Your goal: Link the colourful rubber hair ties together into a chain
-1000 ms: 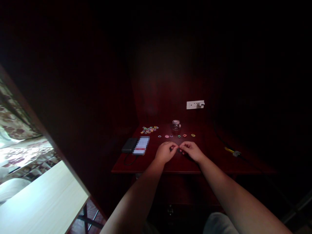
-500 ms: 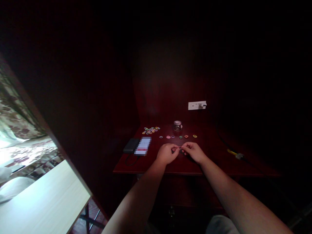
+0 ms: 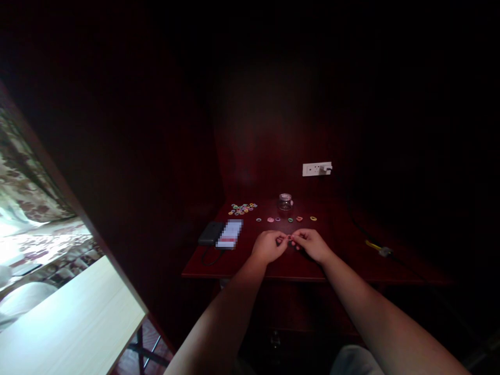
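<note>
Home, prob; can't tell which rm. Floral curtain (image 3: 23,182) w/ bright daylight beside it, patterned fabric (image 3: 49,242) below. Dark-red wood desk (image 3: 344,260) in matching nook, wall outlet (image 3: 311,169) w/ white plug (image 3: 325,169) in, phone (image 3: 230,234) on desktop. Lt-wood table (image 3: 78,317) nearby, dk frame legs (image 3: 139,344). Reads domestic furn.
</note>
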Available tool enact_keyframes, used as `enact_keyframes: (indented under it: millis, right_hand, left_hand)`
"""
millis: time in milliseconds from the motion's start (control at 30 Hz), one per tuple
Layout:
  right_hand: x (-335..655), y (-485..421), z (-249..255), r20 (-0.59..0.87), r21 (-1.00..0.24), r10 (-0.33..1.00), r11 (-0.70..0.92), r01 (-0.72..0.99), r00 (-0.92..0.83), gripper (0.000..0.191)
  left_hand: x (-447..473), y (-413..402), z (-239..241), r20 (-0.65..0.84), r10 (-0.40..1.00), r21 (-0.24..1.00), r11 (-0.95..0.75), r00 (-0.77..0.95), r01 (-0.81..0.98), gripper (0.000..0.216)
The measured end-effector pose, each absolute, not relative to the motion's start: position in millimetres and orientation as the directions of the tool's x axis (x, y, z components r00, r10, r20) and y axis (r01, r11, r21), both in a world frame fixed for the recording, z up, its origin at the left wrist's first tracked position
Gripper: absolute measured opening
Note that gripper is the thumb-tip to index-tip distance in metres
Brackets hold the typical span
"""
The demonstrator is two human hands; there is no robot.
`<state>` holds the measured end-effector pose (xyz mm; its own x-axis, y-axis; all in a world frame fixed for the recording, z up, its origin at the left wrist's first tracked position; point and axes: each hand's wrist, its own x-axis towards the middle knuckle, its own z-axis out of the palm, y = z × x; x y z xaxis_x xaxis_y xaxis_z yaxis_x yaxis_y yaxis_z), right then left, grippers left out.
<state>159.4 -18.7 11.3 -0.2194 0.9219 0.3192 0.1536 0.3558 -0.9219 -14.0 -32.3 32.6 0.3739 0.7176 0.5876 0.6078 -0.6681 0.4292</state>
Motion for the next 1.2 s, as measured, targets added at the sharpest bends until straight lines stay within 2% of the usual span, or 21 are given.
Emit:
enact_keyframes:
  millis: [400,867,1200]
  right_hand:
    - [158.8,-22.5,15.9,0.315,-0.924,0.919,0.354,0.143,-0.237,0.032]
    - [158.5,-20.8,13.7,0.319,-0.923,0.918,0.357,0.14,-0.238,0.027]
    - [159.5,-20.3,11.9,0.349,-0.908,0.914,0.385,0.166,-0.208,0.025]
  left_hand:
    - [-14.8,-28.3,28.1,0.599,0.702,0.405,-0.681,0.386,0.61,0.017]
    - [-14.8,-31.0,30.4,0.589,0.722,0.435,-0.662,0.363,0.611,0.016]
    - [-13.3,-34.8,33.8,0.638,0.688,0.379,-0.672,0.347,0.636,0.01]
